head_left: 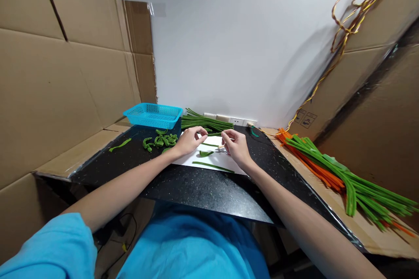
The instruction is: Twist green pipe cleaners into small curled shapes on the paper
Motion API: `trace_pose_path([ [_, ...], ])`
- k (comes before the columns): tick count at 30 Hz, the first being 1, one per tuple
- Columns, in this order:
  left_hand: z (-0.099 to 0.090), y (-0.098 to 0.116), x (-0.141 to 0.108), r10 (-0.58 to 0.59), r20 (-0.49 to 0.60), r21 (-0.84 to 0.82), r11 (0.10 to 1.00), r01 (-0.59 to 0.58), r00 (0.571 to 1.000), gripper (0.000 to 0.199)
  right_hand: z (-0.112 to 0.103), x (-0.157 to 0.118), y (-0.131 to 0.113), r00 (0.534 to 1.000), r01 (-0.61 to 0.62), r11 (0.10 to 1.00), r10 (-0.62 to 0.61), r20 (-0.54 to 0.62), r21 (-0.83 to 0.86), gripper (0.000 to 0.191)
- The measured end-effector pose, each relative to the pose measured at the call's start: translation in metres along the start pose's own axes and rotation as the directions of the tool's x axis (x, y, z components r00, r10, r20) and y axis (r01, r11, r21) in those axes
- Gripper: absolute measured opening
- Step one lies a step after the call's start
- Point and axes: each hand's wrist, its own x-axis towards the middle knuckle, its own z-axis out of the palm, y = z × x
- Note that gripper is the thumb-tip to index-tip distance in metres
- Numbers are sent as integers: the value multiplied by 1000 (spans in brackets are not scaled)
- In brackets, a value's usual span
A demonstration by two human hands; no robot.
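A dark green pipe cleaner [214, 134] stretches between my hands over a white sheet [225, 159]. Its left end is pinched in my left hand [192, 140], and its right end in my right hand [236, 147]. Below them on the sheet lie a short straight green piece [210, 144], a bent green piece [206, 154] and a longer straight pipe cleaner [212, 166]. Beside my right fingers is a small metal tool [221, 149], partly covered by the hand, so I cannot make out its kind.
Several curled green pieces [160, 140] lie left of the sheet, before a blue plastic basket [153, 115]. Behind is a bundle of dark green pipe cleaners [206, 120]. Bright green stems [356, 178] and orange ones [314, 169] lie right. Cardboard walls [81, 65] flank the black table [196, 192].
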Motion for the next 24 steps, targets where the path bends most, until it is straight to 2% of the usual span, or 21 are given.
trace_pose_path([
  [6, 1, -3, 2, -17, 5, -73, 997, 17, 1000, 18, 1, 1, 0, 1000, 1, 1000, 0, -7, 25, 37],
  [11, 3, -5, 3, -45, 28, -267, 962, 51, 999, 22, 0, 1, 0, 1000, -10, 1000, 9, 19, 16, 34],
  [14, 4, -4, 5, -83, 33, -400, 912, 90, 996, 23, 0, -1, 1, 994, -26, 999, 29, 103, -32, 34],
  [17, 4, -5, 7, -172, 38, -509, 844, 167, 984, 26, 3, -3, 0, 975, -17, 997, 34, 219, -80, 38],
  [20, 4, -5, 9, -253, 37, -585, 779, 226, 967, 30, 5, -5, -2, 945, 52, 988, -1, 328, -145, 42],
  [24, 5, -4, 9, -260, 52, -609, 757, 237, 964, 35, 8, -8, -2, 917, 135, 965, -36, 397, -226, 38],
])
